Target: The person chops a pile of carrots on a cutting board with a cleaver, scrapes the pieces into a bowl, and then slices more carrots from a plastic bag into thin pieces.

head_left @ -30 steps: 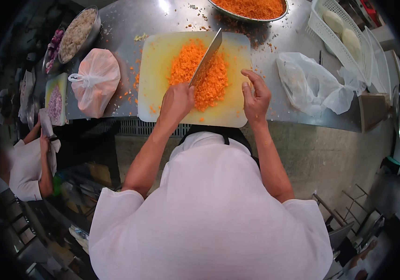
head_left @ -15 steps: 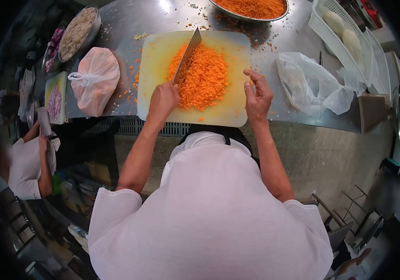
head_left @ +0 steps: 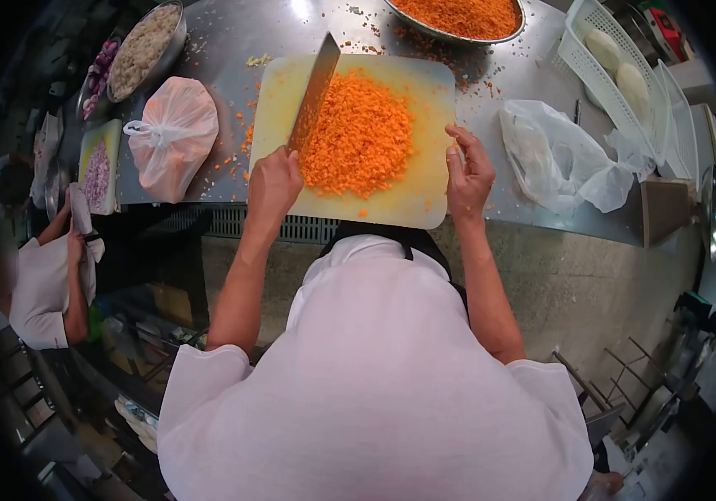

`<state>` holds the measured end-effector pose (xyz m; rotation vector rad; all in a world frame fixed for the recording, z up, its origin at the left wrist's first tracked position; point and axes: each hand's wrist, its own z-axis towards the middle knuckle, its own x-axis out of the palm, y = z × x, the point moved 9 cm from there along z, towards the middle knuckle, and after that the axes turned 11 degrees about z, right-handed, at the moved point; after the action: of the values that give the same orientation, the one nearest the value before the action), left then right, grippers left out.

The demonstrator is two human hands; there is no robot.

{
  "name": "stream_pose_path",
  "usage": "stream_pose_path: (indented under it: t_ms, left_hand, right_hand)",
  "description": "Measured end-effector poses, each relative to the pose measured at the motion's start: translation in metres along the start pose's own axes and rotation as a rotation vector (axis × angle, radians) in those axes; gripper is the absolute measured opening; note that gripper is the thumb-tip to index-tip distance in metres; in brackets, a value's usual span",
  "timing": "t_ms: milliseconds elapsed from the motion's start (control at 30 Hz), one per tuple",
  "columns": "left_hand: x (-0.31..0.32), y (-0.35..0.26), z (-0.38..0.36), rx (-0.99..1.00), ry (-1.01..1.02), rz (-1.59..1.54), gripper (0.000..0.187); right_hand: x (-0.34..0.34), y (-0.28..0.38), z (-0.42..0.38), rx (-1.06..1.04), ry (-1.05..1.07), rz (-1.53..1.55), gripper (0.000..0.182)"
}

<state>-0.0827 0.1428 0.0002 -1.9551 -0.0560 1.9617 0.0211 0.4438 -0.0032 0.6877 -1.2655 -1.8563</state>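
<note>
Plenty of finely chopped carrot, heaped in the middle of the pale cutting board: likely light, moist and loose, poor for pinching, easy to scatter, better gathered from the heap's rim or scooped from beneath with something flat. As for the broad-bladed knife, probably stiff and fairly weighty, slippery if wet; best gripped by the handle, with fingers clear of the cutting edge. Held by that end in the left hand, fingers wrapped tight around a handle hidden from sight, blade pointing away from the body alongside the heap's left flank. Near the board's right edge, right hand half open, fingers loosely bent, nothing seen in its grasp; contact with the board impossible to tell. In looks, bright orange crumbs, small and fairly even, with yellowish staining on the board around; blade greyish, broad face showing.
</note>
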Motion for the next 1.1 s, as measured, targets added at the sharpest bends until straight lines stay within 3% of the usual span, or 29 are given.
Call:
stream_pose_path:
  t_ms: [67,267,367,433,533,600,700,767,900,1000,1067,1100]
  left_hand:
    - [0.003,0.002,-0.001,0.04,-0.062,0.025,0.027]
    - [-0.023,-0.016,-0.014,0.013,0.084,-0.078,0.033]
    - [-0.016,-0.039,-0.045,0.127,0.263,-0.237,0.033]
    - [0.009,-0.057,-0.069,0.371,0.452,-0.163,0.032]
    - [0.035,-0.043,-0.079,0.525,0.481,-0.145,0.027]
    - [0.046,-0.011,-0.062,0.42,0.558,-0.111,0.017]
    - [0.043,0.018,-0.019,0.354,0.514,0.002,0.017]
    - [0.022,0.025,0.006,0.292,0.317,0.079,0.015]
    - [-0.001,0.005,0.008,0.376,0.145,0.174,0.017]
    - [-0.009,0.014,0.002,0.511,0.239,0.123,0.022]
    - [0.002,0.027,-0.004,0.738,0.448,0.017,0.021]
    - [0.013,0.047,0.003,0.684,0.558,0.117,0.021]
  right_hand:
    - [0.001,0.002,-0.001,0.012,0.005,0.0,0.026]
    - [-0.006,0.006,0.001,0.024,-0.023,0.026,0.027]
    - [-0.019,0.003,0.003,0.053,-0.107,0.106,0.027]
    - [-0.028,0.002,0.006,0.046,-0.151,0.142,0.027]
    - [-0.042,0.004,0.011,-0.005,-0.185,0.198,0.028]
    - [-0.049,0.0,0.013,0.007,-0.196,0.196,0.028]
    - [-0.052,-0.004,0.012,0.022,-0.194,0.195,0.029]
    - [-0.048,-0.003,0.01,0.033,-0.168,0.189,0.028]
    - [-0.049,0.0,0.005,0.086,-0.169,0.145,0.028]
    - [-0.068,-0.009,0.0,0.06,-0.218,0.16,0.028]
    - [-0.08,-0.016,-0.006,0.079,-0.236,0.139,0.028]
    - [-0.083,-0.02,-0.008,0.104,-0.248,0.118,0.028]
